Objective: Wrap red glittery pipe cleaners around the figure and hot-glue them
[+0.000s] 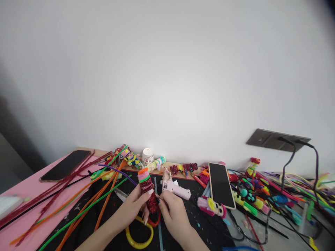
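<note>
My left hand [137, 202] is wrapped round a pipe-cleaner figure [148, 188], a roll of dark red tinsel with green, pink and orange bands at its top. The figure stands tilted, its red lower end pointing towards me. My right hand [171, 207] is closed, its thumb and forefinger pinched beside that lower end. A small black spot [157, 200] shows at those fingertips; what it is, I cannot tell. Under my hands lie scissors [140, 243] with yellow and red handles. Just beyond my right hand rests a pale pink glue gun [178, 190].
Loose pipe cleaners [86, 205] spread over a pink sheet [15, 186] and black mat [199, 226]. A phone [65, 165] lies left, another phone [222, 184] right. A paper cup [147, 156] stands near the wall. Cables [289, 164] hang from a socket [267, 139] above colourful pieces.
</note>
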Demonstrator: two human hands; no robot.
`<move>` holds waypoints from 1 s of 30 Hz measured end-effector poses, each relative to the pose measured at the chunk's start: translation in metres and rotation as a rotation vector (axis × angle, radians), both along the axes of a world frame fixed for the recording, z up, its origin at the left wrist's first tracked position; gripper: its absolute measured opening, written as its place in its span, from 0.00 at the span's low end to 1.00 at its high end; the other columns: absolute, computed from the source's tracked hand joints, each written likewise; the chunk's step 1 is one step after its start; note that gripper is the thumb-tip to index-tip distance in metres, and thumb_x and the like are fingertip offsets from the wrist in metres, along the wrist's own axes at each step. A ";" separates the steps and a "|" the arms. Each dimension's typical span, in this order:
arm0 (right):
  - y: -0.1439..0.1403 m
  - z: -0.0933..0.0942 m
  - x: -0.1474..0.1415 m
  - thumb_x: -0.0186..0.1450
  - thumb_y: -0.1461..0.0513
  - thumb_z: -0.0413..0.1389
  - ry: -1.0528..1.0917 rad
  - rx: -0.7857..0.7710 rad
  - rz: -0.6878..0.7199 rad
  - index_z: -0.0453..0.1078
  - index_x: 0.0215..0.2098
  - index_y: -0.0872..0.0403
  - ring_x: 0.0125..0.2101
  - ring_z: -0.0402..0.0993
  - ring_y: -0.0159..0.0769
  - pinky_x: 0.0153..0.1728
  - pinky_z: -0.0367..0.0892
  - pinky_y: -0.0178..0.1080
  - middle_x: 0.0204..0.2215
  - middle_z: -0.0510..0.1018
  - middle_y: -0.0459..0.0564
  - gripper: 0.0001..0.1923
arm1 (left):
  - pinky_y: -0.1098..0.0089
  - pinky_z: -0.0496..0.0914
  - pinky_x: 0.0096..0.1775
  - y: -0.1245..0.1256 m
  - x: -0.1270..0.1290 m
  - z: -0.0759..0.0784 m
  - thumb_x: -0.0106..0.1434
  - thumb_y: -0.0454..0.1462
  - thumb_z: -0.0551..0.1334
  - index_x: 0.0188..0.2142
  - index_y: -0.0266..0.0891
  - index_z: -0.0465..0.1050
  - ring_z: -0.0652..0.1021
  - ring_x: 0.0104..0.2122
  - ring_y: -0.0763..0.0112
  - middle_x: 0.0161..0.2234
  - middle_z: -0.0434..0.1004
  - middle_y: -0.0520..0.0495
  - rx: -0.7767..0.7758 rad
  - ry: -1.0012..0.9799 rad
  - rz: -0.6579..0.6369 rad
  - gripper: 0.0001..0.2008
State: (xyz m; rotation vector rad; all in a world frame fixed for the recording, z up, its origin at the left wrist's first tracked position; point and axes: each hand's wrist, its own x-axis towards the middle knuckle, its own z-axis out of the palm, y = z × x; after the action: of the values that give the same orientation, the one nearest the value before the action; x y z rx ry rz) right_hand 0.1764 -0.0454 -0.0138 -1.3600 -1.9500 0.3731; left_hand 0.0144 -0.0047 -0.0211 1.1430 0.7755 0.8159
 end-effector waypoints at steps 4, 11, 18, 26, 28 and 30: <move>0.000 -0.004 0.000 0.65 0.67 0.46 0.027 -0.029 0.006 0.58 0.26 0.52 0.25 0.63 0.32 0.27 0.54 0.32 0.24 0.67 0.44 0.10 | 0.76 0.64 0.16 0.000 0.001 -0.001 0.57 0.50 0.60 0.38 0.39 0.61 0.69 0.13 0.78 0.22 0.71 0.56 -0.011 -0.015 0.019 0.19; -0.001 -0.004 0.000 0.64 0.68 0.47 0.085 -0.070 -0.001 0.58 0.28 0.51 0.25 0.63 0.33 0.26 0.55 0.32 0.24 0.67 0.43 0.08 | 0.76 0.62 0.17 -0.001 0.002 0.007 0.56 0.50 0.60 0.41 0.38 0.63 0.68 0.13 0.78 0.16 0.66 0.60 -0.024 0.011 0.043 0.20; -0.002 -0.006 -0.001 0.64 0.69 0.46 0.204 -0.118 0.021 0.58 0.33 0.51 0.25 0.62 0.33 0.26 0.57 0.33 0.25 0.67 0.43 0.07 | 0.74 0.66 0.20 -0.002 0.001 0.009 0.59 0.48 0.60 0.58 0.38 0.53 0.69 0.15 0.77 0.21 0.69 0.57 -0.077 -0.035 0.013 0.32; -0.002 -0.008 -0.005 0.66 0.64 0.45 0.371 -0.198 0.040 0.56 0.30 0.51 0.21 0.57 0.31 0.22 0.53 0.32 0.20 0.61 0.40 0.06 | 0.76 0.65 0.18 0.000 0.000 0.013 0.57 0.49 0.61 0.51 0.37 0.60 0.67 0.13 0.80 0.22 0.69 0.56 -0.024 -0.002 0.015 0.27; -0.002 -0.009 -0.006 0.67 0.63 0.46 0.416 -0.221 0.043 0.56 0.30 0.51 0.20 0.56 0.30 0.21 0.53 0.32 0.19 0.60 0.39 0.06 | 0.76 0.64 0.17 0.000 0.000 0.013 0.58 0.49 0.60 0.51 0.37 0.60 0.67 0.13 0.81 0.23 0.69 0.56 -0.009 0.002 0.012 0.26; -0.002 -0.009 -0.007 0.66 0.62 0.46 0.454 -0.232 0.046 0.56 0.30 0.52 0.20 0.57 0.30 0.21 0.53 0.32 0.19 0.61 0.39 0.06 | 0.76 0.63 0.16 0.000 0.000 0.013 0.58 0.50 0.60 0.52 0.37 0.60 0.66 0.13 0.81 0.24 0.69 0.56 0.006 0.003 0.007 0.27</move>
State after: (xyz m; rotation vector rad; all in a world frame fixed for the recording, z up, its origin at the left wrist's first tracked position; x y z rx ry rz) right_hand 0.1698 -0.0475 -0.0232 -1.2388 -1.5956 0.8722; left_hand 0.0144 -0.0045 -0.0077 1.1477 0.7801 0.8231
